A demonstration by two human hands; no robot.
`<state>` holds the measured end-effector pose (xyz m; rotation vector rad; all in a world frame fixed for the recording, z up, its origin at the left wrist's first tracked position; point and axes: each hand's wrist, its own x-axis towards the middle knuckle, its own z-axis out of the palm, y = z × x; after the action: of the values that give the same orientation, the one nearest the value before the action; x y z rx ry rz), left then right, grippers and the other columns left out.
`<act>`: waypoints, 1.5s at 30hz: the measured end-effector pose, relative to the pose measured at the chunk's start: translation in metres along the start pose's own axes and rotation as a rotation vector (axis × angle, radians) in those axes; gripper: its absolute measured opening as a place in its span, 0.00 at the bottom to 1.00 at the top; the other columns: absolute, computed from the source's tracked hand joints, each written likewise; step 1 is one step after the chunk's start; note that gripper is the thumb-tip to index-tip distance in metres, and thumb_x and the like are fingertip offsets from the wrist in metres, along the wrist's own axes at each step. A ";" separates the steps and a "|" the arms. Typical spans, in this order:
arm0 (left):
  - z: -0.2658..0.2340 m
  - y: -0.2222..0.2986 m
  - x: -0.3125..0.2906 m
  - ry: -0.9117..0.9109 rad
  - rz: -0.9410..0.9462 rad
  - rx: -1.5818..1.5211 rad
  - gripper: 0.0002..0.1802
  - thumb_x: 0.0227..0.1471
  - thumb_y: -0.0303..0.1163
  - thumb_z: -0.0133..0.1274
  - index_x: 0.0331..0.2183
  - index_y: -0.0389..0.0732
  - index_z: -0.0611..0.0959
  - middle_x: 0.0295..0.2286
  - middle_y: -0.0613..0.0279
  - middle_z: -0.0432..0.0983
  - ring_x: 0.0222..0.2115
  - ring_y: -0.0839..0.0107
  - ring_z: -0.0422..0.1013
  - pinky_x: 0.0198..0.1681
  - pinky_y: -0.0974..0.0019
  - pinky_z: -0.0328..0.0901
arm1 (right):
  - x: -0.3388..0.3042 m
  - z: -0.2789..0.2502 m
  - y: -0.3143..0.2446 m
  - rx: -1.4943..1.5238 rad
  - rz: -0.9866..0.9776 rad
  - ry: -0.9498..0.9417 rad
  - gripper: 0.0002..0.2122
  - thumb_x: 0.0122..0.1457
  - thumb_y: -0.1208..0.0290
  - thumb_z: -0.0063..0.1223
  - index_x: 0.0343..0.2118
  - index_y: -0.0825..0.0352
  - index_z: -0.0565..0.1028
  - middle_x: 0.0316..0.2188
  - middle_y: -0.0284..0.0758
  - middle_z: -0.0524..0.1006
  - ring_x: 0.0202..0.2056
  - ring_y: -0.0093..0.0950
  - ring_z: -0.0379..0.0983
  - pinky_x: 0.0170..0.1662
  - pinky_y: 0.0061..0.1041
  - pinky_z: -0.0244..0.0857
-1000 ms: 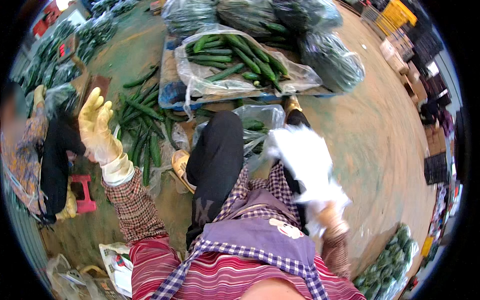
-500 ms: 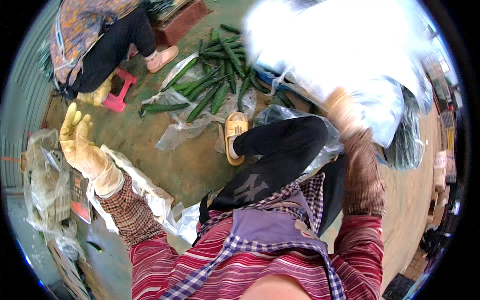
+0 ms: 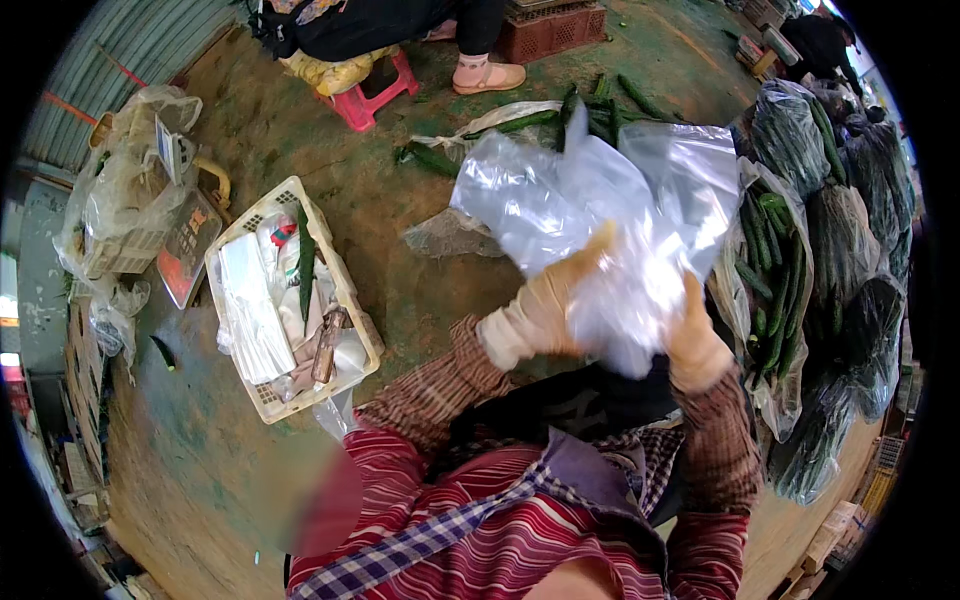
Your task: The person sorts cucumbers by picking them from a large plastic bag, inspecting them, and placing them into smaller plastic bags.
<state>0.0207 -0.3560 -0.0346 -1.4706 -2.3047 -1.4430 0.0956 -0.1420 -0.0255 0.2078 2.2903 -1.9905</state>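
A crumpled clear plastic bag (image 3: 630, 270) is bunched between both my gloved hands, above my lap. From the left, my left hand (image 3: 555, 300) in a cream glove closes on its side, the thumb uppermost. My right hand (image 3: 697, 335), likewise gloved, grips the opposite side, its fingers partly hidden by shiny film. The bag's upper part spreads away from me over a pile of long green cucumbers (image 3: 640, 98) on the floor, covering most of them.
A cream plastic basket (image 3: 363, 330) at left holds flat white bags (image 3: 250, 300), a cucumber (image 3: 306, 265) and small items. Filled cucumber bags (image 3: 770, 270) crowd the right. A seated person's shoe (image 3: 488, 78), a pink stool (image 3: 375, 95) and a brown crate (image 3: 550, 35) are ahead.
The view has shifted, showing the basket and filled bags more fully. My left hand, open and empty before, now grips the plastic bag. The bag has come down from the upper right to my lap.
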 end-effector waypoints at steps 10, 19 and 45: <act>-0.218 -0.149 -0.147 1.379 -0.518 -0.620 0.23 0.52 0.40 0.46 0.48 0.40 0.70 0.47 0.61 0.68 0.47 0.66 0.64 0.53 0.60 0.56 | 0.055 0.185 -0.187 -0.542 -0.974 -0.268 0.31 0.48 0.75 0.50 0.58 0.65 0.56 0.47 0.51 0.65 0.48 0.47 0.64 0.49 0.36 0.64; -0.226 -0.205 -0.375 1.428 -0.960 -1.021 0.25 0.56 0.47 0.40 0.51 0.44 0.69 0.51 0.65 0.66 0.52 0.66 0.59 0.58 0.54 0.49 | 0.083 0.151 -0.032 -0.654 -0.424 -0.251 0.18 0.53 0.82 0.41 0.47 0.62 0.71 0.38 0.42 0.74 0.40 0.38 0.71 0.45 0.30 0.65; -0.121 0.013 -0.234 0.825 -1.284 -0.983 0.18 0.56 0.48 0.41 0.28 0.43 0.75 0.14 0.79 0.57 0.11 0.86 0.52 0.11 0.78 0.48 | 0.065 0.115 0.024 0.143 0.362 -0.591 0.19 0.61 0.70 0.42 0.56 0.64 0.63 0.38 0.36 0.74 0.36 0.24 0.70 0.37 0.21 0.67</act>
<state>0.1092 -0.6019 -0.0704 0.9939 -1.8386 -2.8135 0.0341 -0.2506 -0.0757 0.0302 1.6202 -1.7320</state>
